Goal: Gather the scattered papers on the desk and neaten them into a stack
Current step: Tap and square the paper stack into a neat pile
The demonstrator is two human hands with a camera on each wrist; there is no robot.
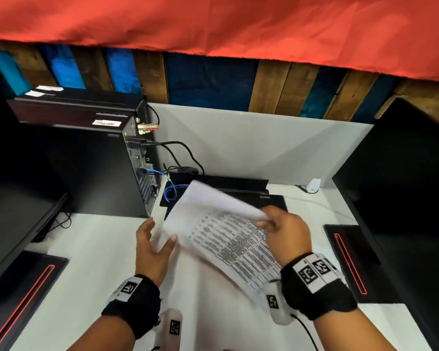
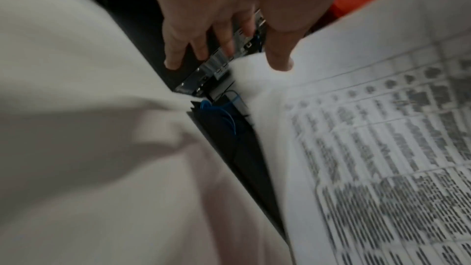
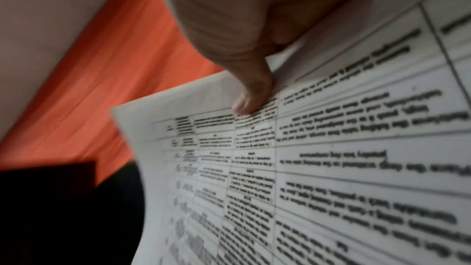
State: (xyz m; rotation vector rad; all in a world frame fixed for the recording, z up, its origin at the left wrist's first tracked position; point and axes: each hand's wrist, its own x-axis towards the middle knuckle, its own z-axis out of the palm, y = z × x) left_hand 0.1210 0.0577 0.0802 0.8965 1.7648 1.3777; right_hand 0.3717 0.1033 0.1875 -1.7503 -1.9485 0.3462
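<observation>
- The right hand point(image 1: 283, 233) pinches the papers point(image 1: 228, 239) at their far edge, thumb point(image 3: 251, 96) pressed on the printed table side. Held there, the sheets hang free above the white desk point(image 1: 91, 249) — probably so they can be turned or squared.
- At least 2 sheets show: a printed page facing up and a blank one point(image 1: 208, 201) peeling up behind it. They are not aligned, so the stack reads as unfinished.
- The left hand point(image 1: 153, 245) is spread and relaxed, holding nothing. Its thumb lies at the papers' left corner in the head view; whether it touches is unclear. It looks placed to catch that loose side and steady it.
- In the left wrist view its fingers point(image 2: 175, 47) are straight, well above the desk.
- The papers sit in mid-air at the desk's centre, in front of the closed laptop point(image 1: 264, 201) and right of the computer tower point(image 1: 91, 168) — the open patch of desk is likely where they will be tapped level.
- Motion blur hides the exact sheet count.
</observation>
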